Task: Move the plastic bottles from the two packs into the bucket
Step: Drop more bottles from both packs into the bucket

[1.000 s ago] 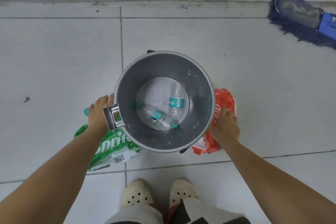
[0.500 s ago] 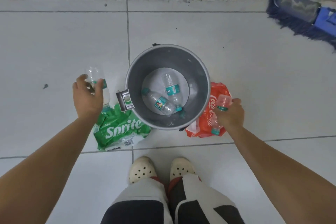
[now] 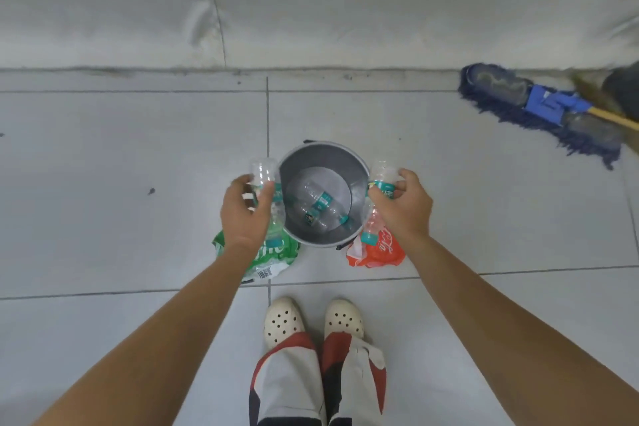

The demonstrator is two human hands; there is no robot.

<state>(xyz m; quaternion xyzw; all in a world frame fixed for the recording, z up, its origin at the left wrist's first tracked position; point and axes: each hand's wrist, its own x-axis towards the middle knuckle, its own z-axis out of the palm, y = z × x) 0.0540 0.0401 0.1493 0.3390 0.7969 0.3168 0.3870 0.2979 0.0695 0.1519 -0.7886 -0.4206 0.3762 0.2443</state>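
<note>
A grey metal bucket (image 3: pixel 356 176) stands on the tiled floor with two clear plastic bottles (image 3: pixel 320 206) lying in its bottom. My left hand (image 3: pixel 242 214) grips a clear bottle (image 3: pixel 263 171) just left of the rim. On the other side my right hand (image 3: pixel 403 206) holds a clear bottle (image 3: pixel 382 174) with a teal label beside the right rim. A green Sprite pack (image 3: pixel 266 258) lies on the floor left of the bucket, a red Coca-Cola pack (image 3: pixel 378 252) to its right.
A blue dust mop (image 3: pixel 539 111) with a wooden handle lies at the far right against the wall base. My feet in white perforated clogs (image 3: pixel 313 320) stand just behind the bucket. The pale wall (image 3: pixel 311 3) runs along the far side.
Both hands took a bottle from the packs, rose and moved inward to the bucket's rim. The camera rose, so the bucket looks smaller.
</note>
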